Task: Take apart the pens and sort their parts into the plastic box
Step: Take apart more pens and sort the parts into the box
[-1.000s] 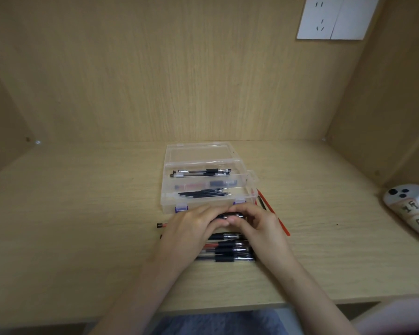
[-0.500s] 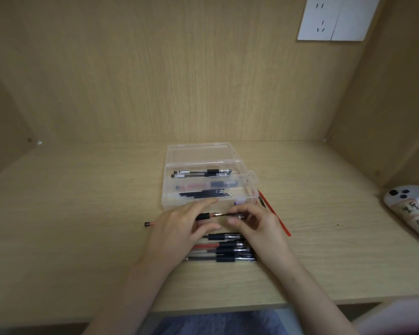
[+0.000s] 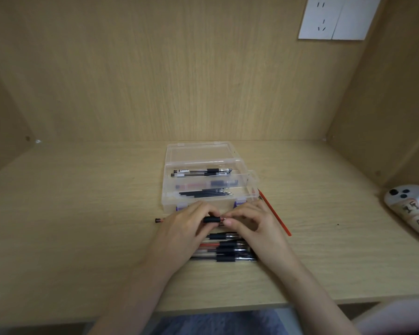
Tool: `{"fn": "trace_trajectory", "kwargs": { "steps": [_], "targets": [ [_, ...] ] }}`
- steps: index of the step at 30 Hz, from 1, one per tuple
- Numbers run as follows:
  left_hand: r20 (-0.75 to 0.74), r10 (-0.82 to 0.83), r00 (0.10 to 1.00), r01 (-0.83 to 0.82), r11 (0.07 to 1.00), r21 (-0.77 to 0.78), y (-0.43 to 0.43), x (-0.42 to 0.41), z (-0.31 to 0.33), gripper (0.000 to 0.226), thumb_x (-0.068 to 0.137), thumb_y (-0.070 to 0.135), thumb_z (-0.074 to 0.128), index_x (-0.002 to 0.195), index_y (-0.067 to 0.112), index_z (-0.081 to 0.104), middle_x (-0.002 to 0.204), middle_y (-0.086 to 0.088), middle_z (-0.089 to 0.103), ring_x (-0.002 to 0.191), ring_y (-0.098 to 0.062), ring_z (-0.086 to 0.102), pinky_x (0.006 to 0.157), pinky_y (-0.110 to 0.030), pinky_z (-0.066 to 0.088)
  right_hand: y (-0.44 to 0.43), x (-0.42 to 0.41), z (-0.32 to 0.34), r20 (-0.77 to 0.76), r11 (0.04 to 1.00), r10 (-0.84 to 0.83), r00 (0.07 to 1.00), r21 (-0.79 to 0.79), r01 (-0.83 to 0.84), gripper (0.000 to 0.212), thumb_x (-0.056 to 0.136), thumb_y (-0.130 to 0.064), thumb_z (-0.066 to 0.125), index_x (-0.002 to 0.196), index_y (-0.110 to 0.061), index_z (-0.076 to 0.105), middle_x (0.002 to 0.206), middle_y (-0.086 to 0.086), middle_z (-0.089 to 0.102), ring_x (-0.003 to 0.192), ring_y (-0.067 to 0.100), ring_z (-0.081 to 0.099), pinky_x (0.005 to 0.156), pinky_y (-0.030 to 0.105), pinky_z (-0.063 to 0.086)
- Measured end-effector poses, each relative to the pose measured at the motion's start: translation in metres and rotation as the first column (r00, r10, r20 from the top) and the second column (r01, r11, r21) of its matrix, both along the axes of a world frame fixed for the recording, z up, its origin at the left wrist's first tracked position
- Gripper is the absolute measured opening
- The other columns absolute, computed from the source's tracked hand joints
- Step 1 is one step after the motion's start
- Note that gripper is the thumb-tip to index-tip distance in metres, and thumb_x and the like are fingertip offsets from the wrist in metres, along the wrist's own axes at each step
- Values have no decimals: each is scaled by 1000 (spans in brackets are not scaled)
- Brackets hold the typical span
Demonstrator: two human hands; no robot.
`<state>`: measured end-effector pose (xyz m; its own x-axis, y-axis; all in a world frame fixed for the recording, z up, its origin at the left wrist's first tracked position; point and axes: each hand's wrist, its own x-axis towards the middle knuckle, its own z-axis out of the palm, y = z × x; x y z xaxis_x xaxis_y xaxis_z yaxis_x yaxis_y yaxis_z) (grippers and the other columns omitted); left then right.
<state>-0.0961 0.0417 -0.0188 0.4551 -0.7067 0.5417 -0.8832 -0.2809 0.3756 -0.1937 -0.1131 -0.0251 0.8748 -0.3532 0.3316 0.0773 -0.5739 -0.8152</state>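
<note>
Near the plastic box [image 3: 251, 187], left hand [image 3: 181, 229] grips a black-sleeved, apparently red pen [image 3: 212, 219]; right hand [image 3: 255, 221] pinches its tip.

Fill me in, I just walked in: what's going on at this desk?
A person holds one pen in both hands just in front of the open plastic box. The left hand grips its black grip section, and the right hand pinches the tip end. The box already holds dark refills in its near compartment and two pens at the back. A pile of pens lies on the desk under the hands.
</note>
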Motion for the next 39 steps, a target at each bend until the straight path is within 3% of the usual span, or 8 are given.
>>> {"fn": "trace_trajectory", "kwargs": {
  "steps": [9, 15, 17, 20, 26, 31, 35, 39],
  "targets": [
    [80, -36, 996, 39, 999, -37, 1, 2, 2, 29, 89, 46, 48, 97, 26, 67, 89, 15, 65, 76, -1, 59, 61, -28, 51, 1, -2, 2, 67, 999, -27, 997, 30, 25, 15, 74, -19, 75, 79, -32, 70, 87, -15, 64, 95, 7, 52, 83, 11, 37],
    [61, 25, 998, -24, 999, -23, 2, -2, 5, 22, 79, 33, 68, 96, 28, 54, 94, 17, 55, 68, 1, 56, 54, -19, 47, 0, -2, 2, 68, 998, -37, 997, 60, 32, 17, 73, -18, 77, 81, -32, 71, 81, -13, 63, 90, 6, 53, 82, 16, 41],
    [85, 31, 996, -29, 999, -31, 3, -1, 3, 14, 85, 39, 58, 92, 27, 57, 90, 17, 58, 70, 1, 56, 56, -21, 48, 0, -1, 1, 83, 997, -45, 996, 69, 39, 20, 72, -17, 77, 80, -33, 71, 80, -13, 62, 89, 5, 53, 80, 14, 40],
    [45, 33, 998, -31, 998, -49, 3, 0, 2, 28, 88, 49, 45, 99, 28, 59, 88, 16, 65, 72, 0, 60, 57, -27, 52, -1, -1, 0, 103, 996, -56, 993, 78, 48, 21, 71, -16, 78, 79, -34, 70, 79, -15, 62, 87, 5, 54, 78, 12, 39],
    [45, 23, 999, -21, 999, -32, 3, 0, 2, 19, 80, 39, 64, 90, 30, 51, 92, 17, 52, 67, 1, 56, 53, -25, 49, -2, -1, 0, 102, 995, -58, 993, 84, 49, 22, 71, -14, 78, 79, -33, 70, 81, -17, 62, 84, 4, 54, 76, 10, 38],
    [-19, 32, 999, -33, 997, -72, 5, 5, -2, 31, 86, 53, 46, 96, 29, 63, 85, 17, 66, 72, 1, 61, 60, -28, 53, -3, 0, 0, 113, 993, -72, 991, 101, 60, 23, 70, -13, 79, 79, -32, 71, 82, -13, 62, 84, 7, 56, 76, 12, 40],
    [-21, 32, 999, -33, 998, -56, 6, 3, 1, 29, 79, 56, 56, 98, 35, 54, 91, 21, 60, 70, 4, 57, 60, -14, 47, -2, 0, 1, 102, 992, -69, 992, 113, 57, 21, 70, -13, 78, 80, -30, 72, 84, -15, 62, 83, 7, 55, 75, 11, 39],
    [-8, 25, 1000, -25, 998, -57, 5, 3, 1, 17, 82, 47, 57, 89, 33, 54, 89, 19, 55, 67, 3, 56, 56, -16, 45, -3, 1, 0, 116, 993, -71, 991, 103, 59, 23, 69, -14, 79, 80, -32, 71, 84, -15, 63, 82, 8, 56, 74, 12, 39]
  ]
}}
